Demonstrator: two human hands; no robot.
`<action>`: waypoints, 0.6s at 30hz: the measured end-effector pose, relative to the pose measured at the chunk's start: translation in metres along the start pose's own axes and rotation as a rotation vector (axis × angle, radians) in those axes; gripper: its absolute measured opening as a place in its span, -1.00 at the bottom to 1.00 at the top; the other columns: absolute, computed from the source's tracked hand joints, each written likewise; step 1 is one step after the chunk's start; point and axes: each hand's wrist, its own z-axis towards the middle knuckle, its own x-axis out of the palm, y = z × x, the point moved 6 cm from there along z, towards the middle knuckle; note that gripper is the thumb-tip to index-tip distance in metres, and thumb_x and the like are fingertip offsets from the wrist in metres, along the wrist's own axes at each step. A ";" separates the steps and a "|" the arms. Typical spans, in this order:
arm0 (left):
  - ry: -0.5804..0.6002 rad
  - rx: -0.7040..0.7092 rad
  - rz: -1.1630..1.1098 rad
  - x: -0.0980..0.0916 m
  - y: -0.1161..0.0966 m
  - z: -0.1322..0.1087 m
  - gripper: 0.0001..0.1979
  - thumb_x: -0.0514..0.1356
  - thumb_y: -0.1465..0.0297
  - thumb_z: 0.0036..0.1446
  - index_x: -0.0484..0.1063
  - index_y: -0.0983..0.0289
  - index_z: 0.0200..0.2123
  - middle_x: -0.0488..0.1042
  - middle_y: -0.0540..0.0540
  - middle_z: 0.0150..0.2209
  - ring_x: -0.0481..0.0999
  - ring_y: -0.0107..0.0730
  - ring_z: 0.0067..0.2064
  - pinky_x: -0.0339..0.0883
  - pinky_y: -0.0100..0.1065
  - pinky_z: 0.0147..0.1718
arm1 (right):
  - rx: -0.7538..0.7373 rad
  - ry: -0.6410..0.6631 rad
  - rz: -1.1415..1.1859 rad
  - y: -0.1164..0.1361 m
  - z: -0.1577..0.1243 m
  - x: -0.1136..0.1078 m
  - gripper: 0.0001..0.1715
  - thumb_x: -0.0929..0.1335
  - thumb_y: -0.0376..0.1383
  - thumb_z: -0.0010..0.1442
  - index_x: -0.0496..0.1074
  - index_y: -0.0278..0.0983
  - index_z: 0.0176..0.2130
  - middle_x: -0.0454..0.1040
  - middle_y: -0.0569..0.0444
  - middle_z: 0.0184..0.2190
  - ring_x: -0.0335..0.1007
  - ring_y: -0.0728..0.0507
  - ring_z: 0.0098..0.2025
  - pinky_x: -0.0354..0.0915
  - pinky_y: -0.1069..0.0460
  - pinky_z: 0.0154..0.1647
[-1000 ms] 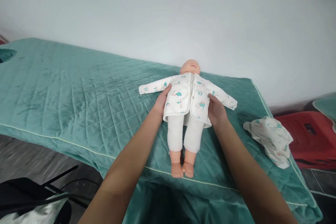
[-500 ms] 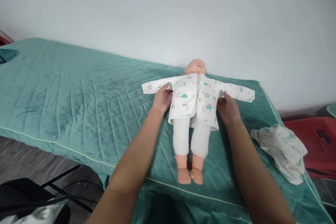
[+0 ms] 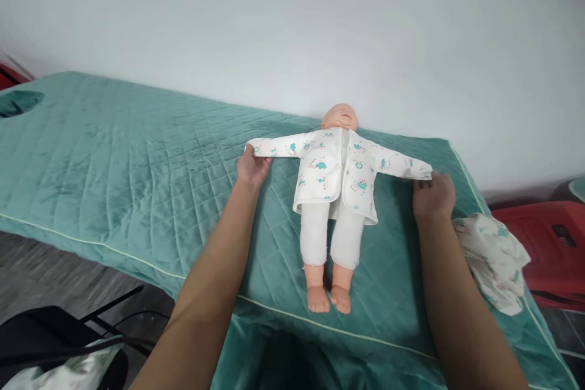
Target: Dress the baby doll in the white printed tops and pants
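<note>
A baby doll (image 3: pixel 340 116) lies on its back on the green quilted cover (image 3: pixel 173 183), its head toward the wall and its bare feet toward me. It has on a white printed jacket (image 3: pixel 320 170), unfastened down the front, over white cloth legs. Both sleeves stretch out sideways. My left hand (image 3: pixel 252 167) is closed on the cuff end of the sleeve on the left. My right hand (image 3: pixel 434 195) pinches the cuff of the sleeve on the right. No doll hands show beyond the cuffs.
A crumpled printed white garment (image 3: pixel 496 262) lies right of my right forearm. Beyond the bed's right edge is a red plastic chair (image 3: pixel 539 244). At lower left stands a black chair (image 3: pixel 50 341) with cloth on it. A white wall (image 3: pixel 274 30) runs behind the bed.
Both hands have slid outward from near the jacket's armpits to the sleeve ends. The sleeve on the right now slopes down more toward me.
</note>
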 end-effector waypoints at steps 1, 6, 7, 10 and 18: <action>-0.023 0.024 -0.006 -0.002 -0.002 0.002 -0.75 -0.01 0.38 0.44 0.42 0.29 -0.23 0.60 0.05 -0.32 0.63 -0.43 -0.24 0.53 -0.24 0.03 | -0.095 -0.033 -0.084 0.003 -0.004 -0.001 -0.50 0.43 -0.36 0.06 0.32 -0.14 0.00 0.46 0.07 0.03 0.41 -0.12 0.20 0.39 -0.11 0.22; -0.100 0.195 0.041 -0.009 -0.009 0.008 -0.77 -0.02 0.45 0.43 0.39 0.27 -0.26 0.58 0.06 -0.25 0.62 -0.48 -0.17 0.53 -0.38 -0.03 | -0.427 0.090 -0.562 0.013 -0.057 0.036 -0.16 0.42 -0.21 0.18 0.12 -0.14 0.36 0.06 -0.11 0.45 -0.03 -0.25 0.49 -0.09 -0.33 0.48; -0.097 0.227 0.093 -0.009 -0.011 0.007 -0.78 -0.02 0.47 0.43 0.38 0.27 -0.25 0.58 0.07 -0.23 0.61 -0.48 -0.14 0.52 -0.38 -0.02 | -0.445 0.156 -0.585 0.013 -0.070 0.045 -0.17 0.41 -0.19 0.21 0.12 -0.14 0.37 0.07 -0.11 0.45 0.01 -0.26 0.48 -0.06 -0.34 0.47; -0.091 0.361 0.328 -0.010 -0.017 -0.003 -0.84 0.00 0.49 0.40 0.37 0.28 -0.10 0.57 0.14 -0.08 0.59 -0.41 -0.01 0.47 -0.30 0.08 | -0.472 0.363 -0.625 0.014 -0.108 0.068 -0.25 0.38 -0.17 0.28 0.16 -0.09 0.37 0.13 -0.07 0.43 0.05 -0.26 0.46 0.08 -0.34 0.42; -0.045 0.900 0.948 -0.007 -0.018 -0.064 -0.48 0.26 0.51 0.20 0.23 0.28 0.21 0.05 0.29 0.42 -0.03 -0.22 0.49 -0.20 -0.16 0.48 | -0.554 0.762 -0.746 0.026 -0.175 0.090 -0.31 0.42 -0.17 0.28 0.23 -0.06 0.33 0.10 -0.05 0.45 0.00 -0.28 0.48 -0.02 -0.38 0.46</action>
